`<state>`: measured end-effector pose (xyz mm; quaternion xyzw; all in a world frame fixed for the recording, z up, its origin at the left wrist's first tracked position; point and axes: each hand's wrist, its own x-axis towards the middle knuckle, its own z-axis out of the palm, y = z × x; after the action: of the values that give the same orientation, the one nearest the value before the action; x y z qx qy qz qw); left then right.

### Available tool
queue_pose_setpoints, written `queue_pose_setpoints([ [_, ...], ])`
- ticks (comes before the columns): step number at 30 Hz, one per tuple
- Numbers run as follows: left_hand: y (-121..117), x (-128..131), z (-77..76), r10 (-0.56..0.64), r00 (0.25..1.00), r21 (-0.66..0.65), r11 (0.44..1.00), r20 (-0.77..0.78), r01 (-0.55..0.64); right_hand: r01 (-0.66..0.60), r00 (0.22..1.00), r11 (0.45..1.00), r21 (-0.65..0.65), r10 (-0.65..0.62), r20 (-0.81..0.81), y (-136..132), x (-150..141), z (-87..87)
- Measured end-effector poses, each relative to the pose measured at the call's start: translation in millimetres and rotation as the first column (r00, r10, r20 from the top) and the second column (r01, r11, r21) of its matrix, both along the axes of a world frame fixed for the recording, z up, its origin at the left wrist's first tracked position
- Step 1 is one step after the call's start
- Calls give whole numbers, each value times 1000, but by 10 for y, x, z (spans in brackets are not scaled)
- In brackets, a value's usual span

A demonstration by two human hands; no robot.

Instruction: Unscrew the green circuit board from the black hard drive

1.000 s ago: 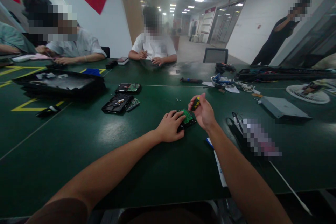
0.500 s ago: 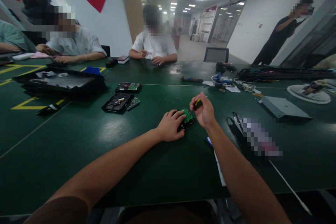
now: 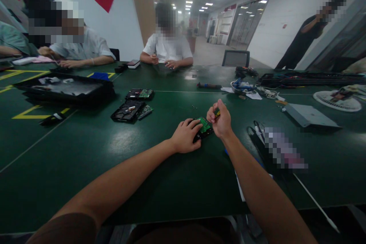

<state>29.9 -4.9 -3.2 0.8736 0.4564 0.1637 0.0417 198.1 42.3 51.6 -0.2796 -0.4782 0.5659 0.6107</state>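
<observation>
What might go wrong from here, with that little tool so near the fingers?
The small yellow-marked tool in the right hand might slip, scratching the green circuit board on the flat black device or jabbing the left hand steadying it. The tiny pale bits on the glossy green table could scatter if nudged.

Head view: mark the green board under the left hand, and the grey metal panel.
Green board (image 3: 205,125): head view, uncovered part of its green face.
Grey metal panel (image 3: 313,115): head view, middle of its flat top.
</observation>
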Motion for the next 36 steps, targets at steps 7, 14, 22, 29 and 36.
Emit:
queue_pose_setpoints([
  [7, -12, -18, -8, -2, 1000, 15, 1000, 9, 2, 0, 999, 999, 50, -2, 40, -42, 33, 41],
  [14, -4, -11, -6, 0, 1000, 5, 1000, 3, 0, 66, 998, 996, 54, -65, -7, 8, -25, 27],
  [22, -8, -14, -12, -7, 1000, 20, 1000, -2, 7, 118, 992, 983, 139, -124, 34, -9, -3, 8],
  [29, -14, -17, -3, -1, 1000, 17, 1000, 0, 1, 173, 979, 971, 164, -187, 76, 11, -4, -19],
  [36, -15, -46, -8, -8, 1000, 3, 1000, 7, 8, 237, 969, 961, 141, -244, 36, 11, -2, -4],
])
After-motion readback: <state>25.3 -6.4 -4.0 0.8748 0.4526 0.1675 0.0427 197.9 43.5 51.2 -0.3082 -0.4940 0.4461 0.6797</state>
